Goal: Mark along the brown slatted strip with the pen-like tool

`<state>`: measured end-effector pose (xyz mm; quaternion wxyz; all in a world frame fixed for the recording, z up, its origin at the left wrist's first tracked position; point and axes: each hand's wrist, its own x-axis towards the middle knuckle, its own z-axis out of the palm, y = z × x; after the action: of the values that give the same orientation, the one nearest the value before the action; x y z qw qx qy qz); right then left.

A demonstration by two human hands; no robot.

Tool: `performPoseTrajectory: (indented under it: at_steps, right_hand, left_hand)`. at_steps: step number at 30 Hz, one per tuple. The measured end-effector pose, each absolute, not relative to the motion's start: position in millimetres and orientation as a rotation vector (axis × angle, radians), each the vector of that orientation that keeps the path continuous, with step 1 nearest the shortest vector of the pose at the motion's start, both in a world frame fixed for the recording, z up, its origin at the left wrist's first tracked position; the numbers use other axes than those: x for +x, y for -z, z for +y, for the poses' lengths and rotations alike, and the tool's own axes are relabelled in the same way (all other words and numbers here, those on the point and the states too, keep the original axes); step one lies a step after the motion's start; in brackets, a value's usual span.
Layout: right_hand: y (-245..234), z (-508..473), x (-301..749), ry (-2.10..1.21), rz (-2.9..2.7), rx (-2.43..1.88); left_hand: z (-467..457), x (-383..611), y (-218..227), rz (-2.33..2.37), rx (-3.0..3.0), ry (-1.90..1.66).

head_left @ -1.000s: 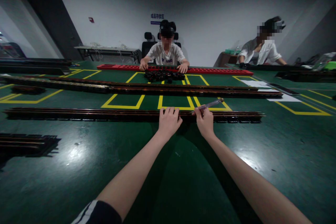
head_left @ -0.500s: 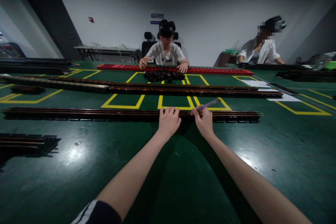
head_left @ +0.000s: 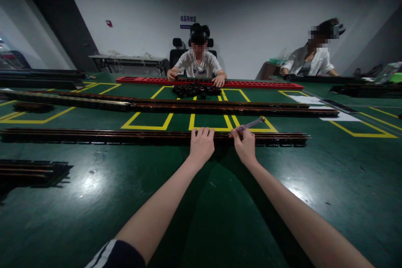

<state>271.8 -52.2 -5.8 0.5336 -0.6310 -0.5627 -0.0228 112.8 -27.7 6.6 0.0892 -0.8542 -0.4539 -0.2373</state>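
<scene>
A long, dark slatted strip with copper-coloured lines (head_left: 94, 135) lies across the green table in front of me. My left hand (head_left: 202, 146) grips it near its middle, fingers curled over the far edge. Just to the right, my right hand (head_left: 245, 145) pinches a slim pen-like tool with a clear handle (head_left: 253, 123). The tool slants, its brass-coloured end up to the right and its other end down at the strip. Its tip is too small to make out.
More dark strips (head_left: 220, 108) lie beyond, over yellow tape outlines. Another strip bundle (head_left: 34, 173) is at near left. Across the table, one person handles a heap of black parts (head_left: 196, 90) before a red rail (head_left: 264, 85). A second person sits at far right. White paper sheets (head_left: 341, 116) lie right.
The strip under my hands has slid slightly to the left, and my left hand has shifted a little left with it. The right hand with the tool stays almost in place.
</scene>
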Motion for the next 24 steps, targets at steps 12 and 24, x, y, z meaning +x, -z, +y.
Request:
performPoseTrajectory:
  at_steps: [12, 24]
  right_hand:
    - [7.1, -52.0, 271.5, 0.042, -1.298, -1.548]
    - [6.0, -51.7, 271.5, -0.006, -1.247, -1.472]
  left_hand:
    - [-26.0, 112.4, -3.9, -1.346, -2.528, 0.715]
    - [-23.7, 111.7, -2.0, -1.34, -2.546, 0.731]
